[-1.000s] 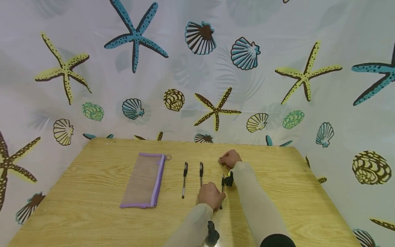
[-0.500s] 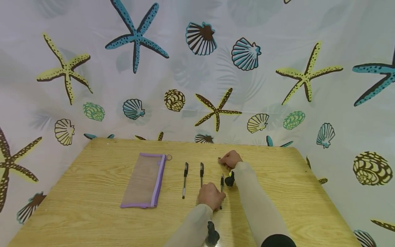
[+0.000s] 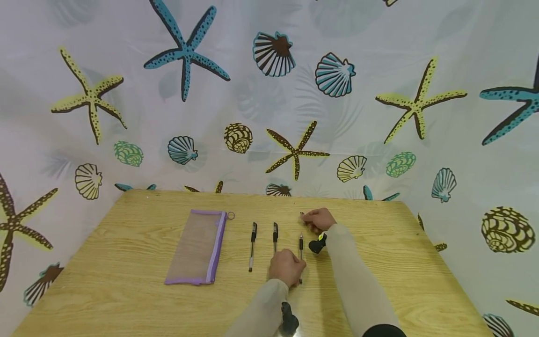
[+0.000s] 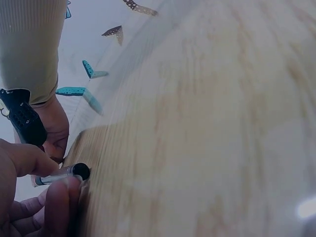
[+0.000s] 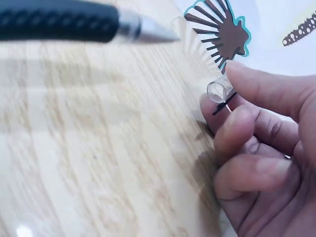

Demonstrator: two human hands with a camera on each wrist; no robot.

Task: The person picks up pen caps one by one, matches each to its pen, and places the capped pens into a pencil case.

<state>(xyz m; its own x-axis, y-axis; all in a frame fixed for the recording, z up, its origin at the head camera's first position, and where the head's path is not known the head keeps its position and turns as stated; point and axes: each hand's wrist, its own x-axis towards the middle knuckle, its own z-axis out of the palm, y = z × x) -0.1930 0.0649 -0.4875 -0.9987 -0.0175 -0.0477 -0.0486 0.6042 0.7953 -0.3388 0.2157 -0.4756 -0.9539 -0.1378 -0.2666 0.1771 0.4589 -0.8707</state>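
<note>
Handling one gel pen [image 3: 301, 255], cap off. Left grip [image 3: 287, 267] pinches it near its black rear plug, thumb and finger closed round the barrel; nib points toward the far edge of the bench [image 3: 105, 262]. Right grip [image 3: 320, 219] pinches the clear cap with black clip [image 5: 219, 91] between thumb and fingers, beyond the nib and slightly to the right. Cap and nib are apart, not touching. Shadow in the right wrist view suggests the front of the pen is raised off the surface.

Status: cap and pen separated on this one. Second pen [image 3: 252, 245] and third pen [image 3: 275, 234] lie lengthwise to the left, both apparently capped, neither held; rear of the third is hidden by the left grip. Purple-trimmed mesh pouch [image 3: 193, 248] lies flat farther left, no pen visible in it; cannot tell whether its zipper is fully shut.

Judgement: partway through a cap step on one pen. Outstanding: cap not seated. Direction, uncapping or recapping, cannot be settled from these views.
</note>
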